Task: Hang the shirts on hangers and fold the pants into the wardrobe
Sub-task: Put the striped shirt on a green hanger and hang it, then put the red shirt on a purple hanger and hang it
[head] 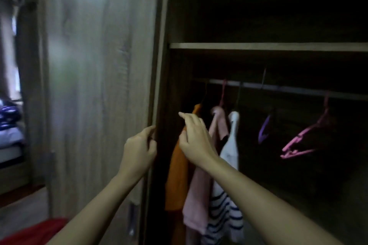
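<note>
Shirts hang in a row on the rail [278, 87] inside our open wardrobe [258, 46]. We see an orange shirt [177, 175] on the left, a pink shirt [197, 195] next to it, and a white shirt with dark stripes [227, 195] after that. Two bare hangers hang further along the rail, a purple hanger [263, 129] and a pink hanger [302, 141]. Our left hand [139, 151] curls its fingers around the edge of the wardrobe door [99, 85]. Our right hand [196, 137] is up in front of the orange shirt, with fingers half bent and one finger pointing. We cannot tell if it is holding the shirt. Something red [33, 232] lies low on the left. We see no pants.
</note>
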Tool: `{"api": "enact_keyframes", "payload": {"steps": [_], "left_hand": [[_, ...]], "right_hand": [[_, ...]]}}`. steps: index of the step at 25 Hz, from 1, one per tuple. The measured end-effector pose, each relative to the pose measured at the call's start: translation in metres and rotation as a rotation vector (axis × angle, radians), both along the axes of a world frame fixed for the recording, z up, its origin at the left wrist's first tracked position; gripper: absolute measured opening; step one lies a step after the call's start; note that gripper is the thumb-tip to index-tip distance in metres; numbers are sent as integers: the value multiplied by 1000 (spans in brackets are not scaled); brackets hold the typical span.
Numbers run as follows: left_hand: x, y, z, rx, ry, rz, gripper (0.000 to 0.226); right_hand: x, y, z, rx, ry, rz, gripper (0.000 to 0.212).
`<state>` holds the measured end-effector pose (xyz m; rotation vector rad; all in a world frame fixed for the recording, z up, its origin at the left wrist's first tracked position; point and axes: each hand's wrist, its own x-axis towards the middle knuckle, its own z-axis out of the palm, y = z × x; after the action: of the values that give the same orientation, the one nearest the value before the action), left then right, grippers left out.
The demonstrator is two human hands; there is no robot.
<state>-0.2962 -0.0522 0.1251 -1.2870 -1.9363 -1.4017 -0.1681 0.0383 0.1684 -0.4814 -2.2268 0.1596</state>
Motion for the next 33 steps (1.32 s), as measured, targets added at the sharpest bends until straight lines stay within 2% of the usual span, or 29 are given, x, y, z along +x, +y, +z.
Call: {"api": "enact_keyframes", "payload": {"steps": [2, 6, 10, 13, 16, 20, 22, 26, 30, 33], "left_hand": [[-28, -46, -25, -57, -26, 103, 38], [-84, -147, -74, -273, -94, 346, 49], [-138, -233, -129, -523, -121, 453, 37], [-169, -285, -179, -707, -204, 505, 40], [-188, -304, -221, -916, -168, 468, 58], [-196, -300, -260, -1034, -173, 414, 66], [-194, -296, -274, -1027, -200, 403, 68], [-201, -296, -284, -988, -182, 401, 69], [-203, -296, -280, -1054, -182, 394, 67], [-206, -294, -271, -1077, -214, 360, 66]], "right_hand": [[-35, -30, -29, -39, -43, 94, 52], [-106, -86, -87, -79, -213, 209, 50], [-161, -130, -133, -111, -388, 296, 57], [-192, -155, -165, -162, -505, 305, 49], [-216, -168, -198, -231, -610, 271, 47], [-243, -168, -238, -292, -735, 194, 49], [-250, -163, -248, -295, -737, 164, 48], [-283, -155, -260, -122, -660, 181, 44], [-307, -158, -257, 81, -766, 91, 30], [-304, -164, -243, -4, -518, 148, 25]]}}
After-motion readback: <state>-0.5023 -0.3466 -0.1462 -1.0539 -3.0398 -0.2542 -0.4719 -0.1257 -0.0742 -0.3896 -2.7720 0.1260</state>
